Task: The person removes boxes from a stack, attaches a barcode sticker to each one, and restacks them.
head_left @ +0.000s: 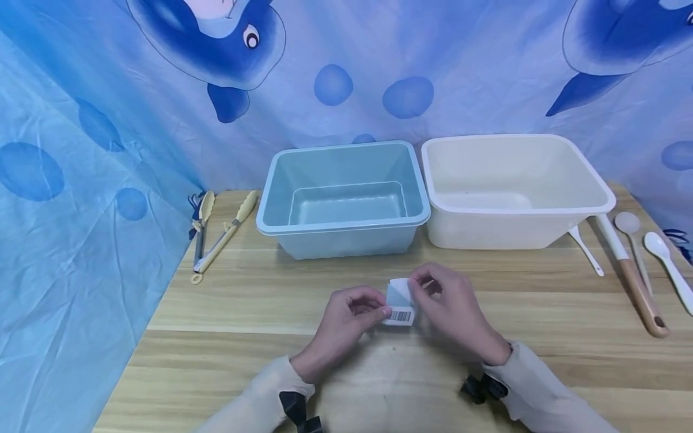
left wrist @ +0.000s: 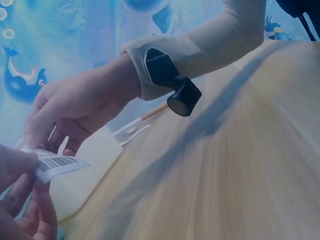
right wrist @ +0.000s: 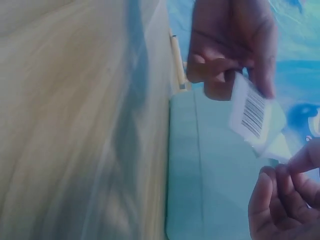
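Over the wooden table, both hands hold a small white slip of paper with a barcode (head_left: 400, 315). My left hand (head_left: 349, 322) pinches its lower left side between thumb and fingers. At the upper right corner, my right hand (head_left: 452, 307) pinches the slip between thumb and index finger. A crease or fold shows above the barcode, and the upper part bends away. In the right wrist view the barcode slip (right wrist: 250, 115) spans the gap between the left hand (right wrist: 235, 45) and the right hand (right wrist: 290, 200). The left wrist view shows its barcode face (left wrist: 57, 164) tilted upward.
Behind the hands stand a light blue basin (head_left: 346, 231) and a white basin (head_left: 487, 231), side by side. Tongs (head_left: 224, 237) lie at the left. To the right lie a wooden-handled utensil (head_left: 639, 291), a white spoon (head_left: 671, 270) and other spoons. A printed blue curtain (head_left: 368, 60) hangs behind.
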A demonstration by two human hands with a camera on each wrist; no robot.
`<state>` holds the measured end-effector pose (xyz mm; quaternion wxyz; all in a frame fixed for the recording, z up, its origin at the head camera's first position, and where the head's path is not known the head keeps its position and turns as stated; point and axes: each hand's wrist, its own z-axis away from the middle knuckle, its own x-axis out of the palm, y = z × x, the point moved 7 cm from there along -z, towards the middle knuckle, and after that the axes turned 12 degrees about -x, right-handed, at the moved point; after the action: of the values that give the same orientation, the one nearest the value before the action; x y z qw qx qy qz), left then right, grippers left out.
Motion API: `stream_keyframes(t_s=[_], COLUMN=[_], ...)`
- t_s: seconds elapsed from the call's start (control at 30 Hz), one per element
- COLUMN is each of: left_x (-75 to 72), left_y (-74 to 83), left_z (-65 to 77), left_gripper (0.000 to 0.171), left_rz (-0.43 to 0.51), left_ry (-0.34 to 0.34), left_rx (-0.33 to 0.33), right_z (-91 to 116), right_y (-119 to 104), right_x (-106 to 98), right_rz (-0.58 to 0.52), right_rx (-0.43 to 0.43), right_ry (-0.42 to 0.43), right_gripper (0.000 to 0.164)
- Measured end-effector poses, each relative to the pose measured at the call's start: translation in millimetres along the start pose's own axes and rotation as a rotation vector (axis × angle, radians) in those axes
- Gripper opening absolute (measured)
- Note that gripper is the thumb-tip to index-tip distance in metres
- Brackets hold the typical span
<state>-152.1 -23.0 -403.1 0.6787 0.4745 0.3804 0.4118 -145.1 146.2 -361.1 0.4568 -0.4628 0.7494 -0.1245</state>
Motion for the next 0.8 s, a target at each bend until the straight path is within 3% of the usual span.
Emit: stream_keyframes(t_s=[0.2, 0.47, 0.67, 0.8], left_x=[-4.2, -11.9, -13.5, -12.1], left_y=[-6.9, -16.9, -22.2, -26.2], left_z=[0.3, 5.2, 6.0, 3.4], left_gripper=[0.015, 0.016, 0.016, 0.014], left_rz=[0.019, 0.037, -0.009, -0.110], left_ry=[0.001, 0.020, 0.038, 0.071], left_rx=[-0.020, -0.080, -0.080, -0.041], right_z=[-3.1, -2.7, -2.0, -1.2], right_y=[9.0, 16.9, 24.5, 26.3], right_x=[-4.6, -8.4, -10.4, -9.0], right_rz=[-0.014, -0.041, -0.038, -0.026], right_rx=[0.131, 0.169, 0.219, 0.238], right_ry=[0.042, 0.106, 0.137, 0.127], right_gripper=[0.008, 0.005, 0.007, 0.008])
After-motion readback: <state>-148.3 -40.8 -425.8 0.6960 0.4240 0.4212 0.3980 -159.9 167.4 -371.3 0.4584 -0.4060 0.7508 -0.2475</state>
